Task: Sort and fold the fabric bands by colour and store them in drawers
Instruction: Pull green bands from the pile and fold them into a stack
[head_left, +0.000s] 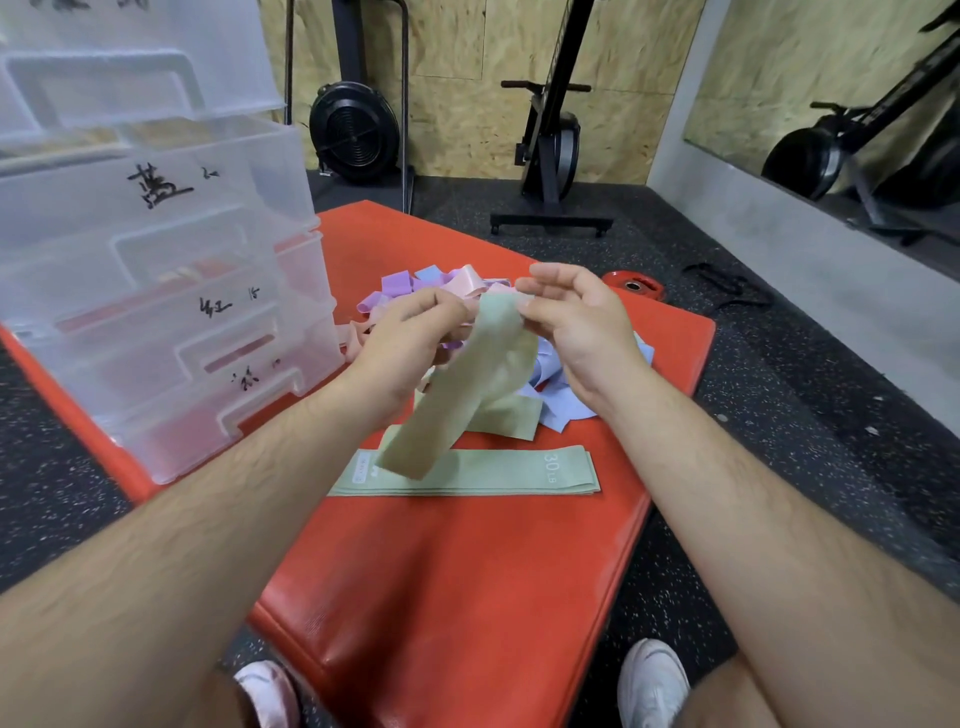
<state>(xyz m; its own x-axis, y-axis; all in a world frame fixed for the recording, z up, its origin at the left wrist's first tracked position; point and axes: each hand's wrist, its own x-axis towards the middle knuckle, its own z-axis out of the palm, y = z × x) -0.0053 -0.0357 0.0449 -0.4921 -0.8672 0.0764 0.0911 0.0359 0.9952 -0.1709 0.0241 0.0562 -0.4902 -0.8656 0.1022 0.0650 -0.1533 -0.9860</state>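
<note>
A pale green fabric band (467, 384) hangs in the air over the red mat (467, 597). My left hand (410, 338) pinches its upper left edge and my right hand (582, 322) pinches its upper right edge. Below it, a flat stack of green bands (493, 475) marked 30 LB lies on the mat. Behind my hands sits a loose pile of purple, pink and blue bands (421, 283), with more blue bands (561, 405) under my right wrist. A clear plastic drawer unit (156, 291) with handwritten labels stands at the left, some drawers pulled out.
A red weight plate (634, 285) and a black strap (722, 283) lie on the speckled floor beyond the mat. Exercise machines (550, 140) stand against the back wall. A mirror (857, 104) lines the right wall. My white shoes (652, 680) show at the bottom.
</note>
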